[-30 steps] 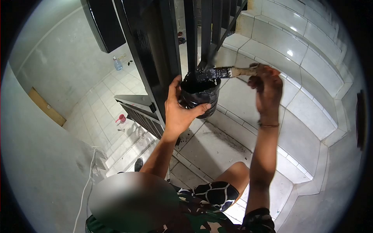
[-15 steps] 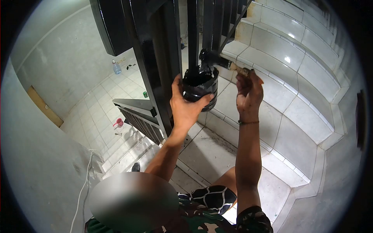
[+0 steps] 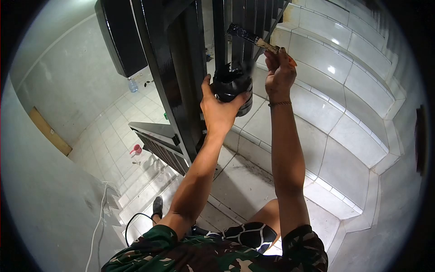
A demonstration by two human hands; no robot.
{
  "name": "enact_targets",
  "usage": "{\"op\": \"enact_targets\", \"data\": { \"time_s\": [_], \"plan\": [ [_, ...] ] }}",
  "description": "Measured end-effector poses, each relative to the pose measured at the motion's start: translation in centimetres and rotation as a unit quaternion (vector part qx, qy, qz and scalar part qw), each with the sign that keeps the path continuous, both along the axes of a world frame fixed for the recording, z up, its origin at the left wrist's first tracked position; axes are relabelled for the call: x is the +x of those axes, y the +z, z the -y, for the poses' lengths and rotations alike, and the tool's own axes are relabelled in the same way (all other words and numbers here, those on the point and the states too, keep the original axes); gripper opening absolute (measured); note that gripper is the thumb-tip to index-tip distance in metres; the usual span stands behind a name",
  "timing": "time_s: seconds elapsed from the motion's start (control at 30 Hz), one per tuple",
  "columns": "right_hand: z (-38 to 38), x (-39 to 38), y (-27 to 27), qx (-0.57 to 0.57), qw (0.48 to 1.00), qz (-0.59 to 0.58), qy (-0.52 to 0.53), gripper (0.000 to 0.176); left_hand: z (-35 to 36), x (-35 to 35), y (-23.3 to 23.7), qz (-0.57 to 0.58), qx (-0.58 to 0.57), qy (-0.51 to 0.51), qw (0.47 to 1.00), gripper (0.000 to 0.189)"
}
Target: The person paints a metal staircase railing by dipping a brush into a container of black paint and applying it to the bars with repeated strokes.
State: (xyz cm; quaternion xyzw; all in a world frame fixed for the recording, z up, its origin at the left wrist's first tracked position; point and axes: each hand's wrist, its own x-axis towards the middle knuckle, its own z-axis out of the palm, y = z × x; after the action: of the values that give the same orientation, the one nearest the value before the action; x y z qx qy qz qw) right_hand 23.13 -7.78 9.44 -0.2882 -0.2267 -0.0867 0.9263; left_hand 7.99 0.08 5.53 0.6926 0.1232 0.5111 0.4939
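Observation:
My left hand (image 3: 221, 111) is wrapped round a paint-smeared black container (image 3: 231, 89) with a ragged top, holding it up beside the black metal post (image 3: 171, 68). Wet black paint glistens at its opening. In my right hand (image 3: 281, 75) is a paintbrush (image 3: 266, 45), gripped by its wooden handle, an orange tip showing behind the fingers. Its black-coated bristles point left, above the container, and overlap the dark upright bars (image 3: 239, 47) of the railing in this view.
White-tiled stairs (image 3: 326, 90) curve upward on the right. A low barred gate (image 3: 163, 143) stands at the left, above the lower floor. Down there are a pink dipper (image 3: 136, 148) and a clear bottle (image 3: 132, 85). A white cable (image 3: 100, 217) runs along the left wall.
The brush has risen from the container's mouth toward the bars, with my right hand moving up and slightly left. My left hand and the container sit a little higher in view.

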Motion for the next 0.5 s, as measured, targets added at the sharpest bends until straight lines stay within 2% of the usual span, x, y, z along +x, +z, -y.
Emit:
{"op": "enact_targets", "data": {
  "time_s": [0.2, 0.3, 0.5],
  "plan": [
    [-1.1, 1.4, -1.9, 0.000, 1.000, 0.010, 0.019, 0.024, -0.4, 0.0, -1.6, -0.011, -0.014, -0.020, 1.000, 0.091],
    [-0.8, 1.4, -2.7, -0.001, 0.999, -0.035, 0.010, 0.023, -0.3, -0.2, -2.6, -0.024, -0.009, -0.020, 0.999, 0.091],
    [-1.4, 1.8, -1.5, 0.063, 0.997, 0.011, 0.049, 0.019, 0.1, -0.9, -4.1, -0.035, -0.011, -0.039, 0.999, 0.086]
  ]
}}
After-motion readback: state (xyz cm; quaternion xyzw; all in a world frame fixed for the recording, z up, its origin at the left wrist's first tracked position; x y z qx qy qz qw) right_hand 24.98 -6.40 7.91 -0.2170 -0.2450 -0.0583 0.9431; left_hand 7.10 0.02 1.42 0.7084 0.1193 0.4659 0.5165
